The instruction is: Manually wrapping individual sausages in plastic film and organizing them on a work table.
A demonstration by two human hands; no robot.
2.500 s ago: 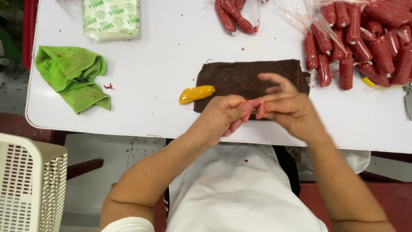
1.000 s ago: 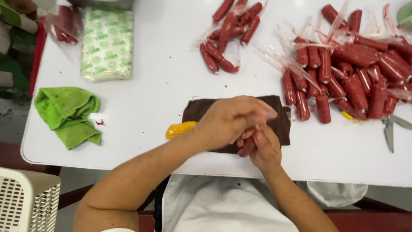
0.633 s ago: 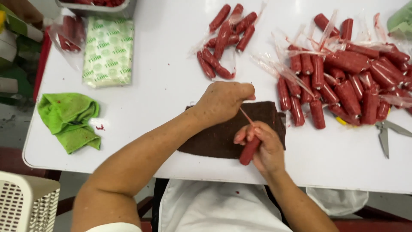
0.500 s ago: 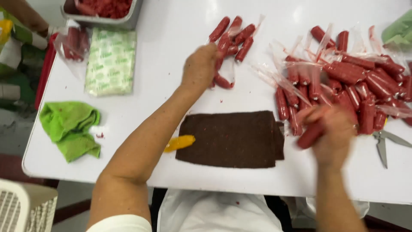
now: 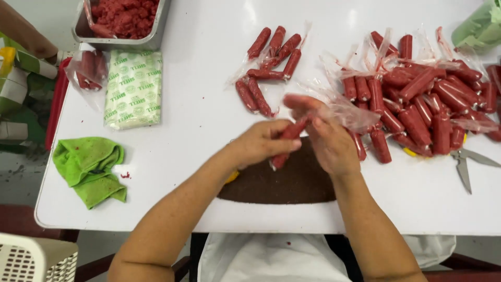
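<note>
Hands back together over brown cloth (image 5: 284,183) — red sausage (image 5: 288,140) gripped, plastic-wrapped.

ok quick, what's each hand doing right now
Left hand: closed on a red sausage in clear wrap.
Right hand: on the same sausage's upper end; grip blurred, cannot be told.

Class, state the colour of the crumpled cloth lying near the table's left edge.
Bright green; the cloth shows clearly in the head view, with small red specks on it.
</note>
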